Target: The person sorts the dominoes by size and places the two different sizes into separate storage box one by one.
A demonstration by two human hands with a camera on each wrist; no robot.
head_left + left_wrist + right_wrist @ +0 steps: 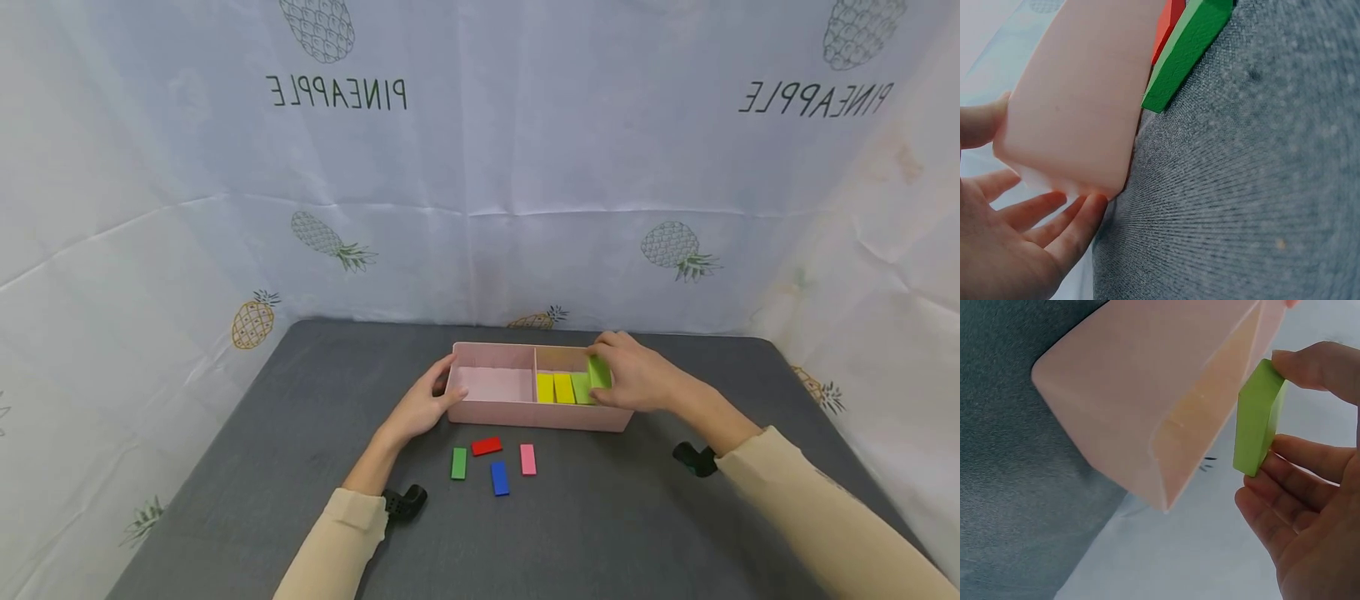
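A pink two-compartment box stands on the dark table. My left hand grips its left end, thumb at the front rim and fingers against the end wall. Between thumb and fingers, my right hand pinches a light green block, held upright over the right end of the right compartment. In the right wrist view that block is apart from the box rim. Inside this compartment sit two yellow blocks and another light green block, side by side. No blocks show in the left compartment.
In front of the box lie a green block, a red block, a blue block and a pink block. A pineapple-print curtain hangs behind and beside the table.
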